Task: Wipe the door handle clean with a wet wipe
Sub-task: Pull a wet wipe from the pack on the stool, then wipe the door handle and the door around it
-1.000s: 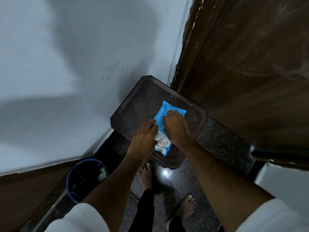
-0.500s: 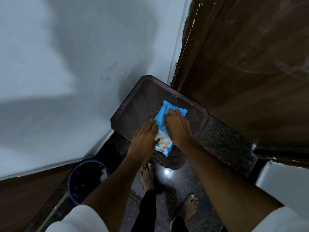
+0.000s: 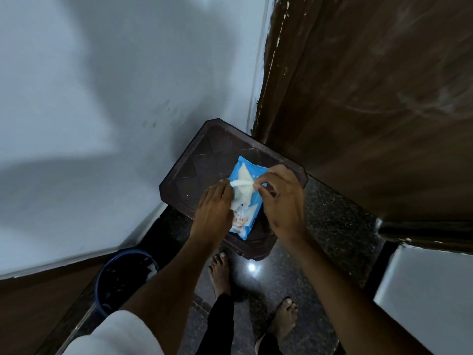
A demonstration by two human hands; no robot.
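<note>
Right hand (image 3: pixel 284 201) grip pinching one end of white wipe (image 3: pixel 242 184); left hand (image 3: pixel 215 208) grip pinching other end, fingertips partly hidden by wipe. Wipe stretched crosswise above blue pack (image 3: pixel 243 221). Pack lies mid-surface, long axis toward near edge of dark surface (image 3: pixel 189 175), partly covered by hands. Door handle out of view.

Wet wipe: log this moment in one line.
wet wipe half out of pack | left hand steadies | right hand pulls

Dark stool (image 3: pixel 202 160), blue bin (image 3: pixel 107 278), wooden door (image 3: pixel 371 111), speckled floor (image 3: pixel 332 226)
</note>
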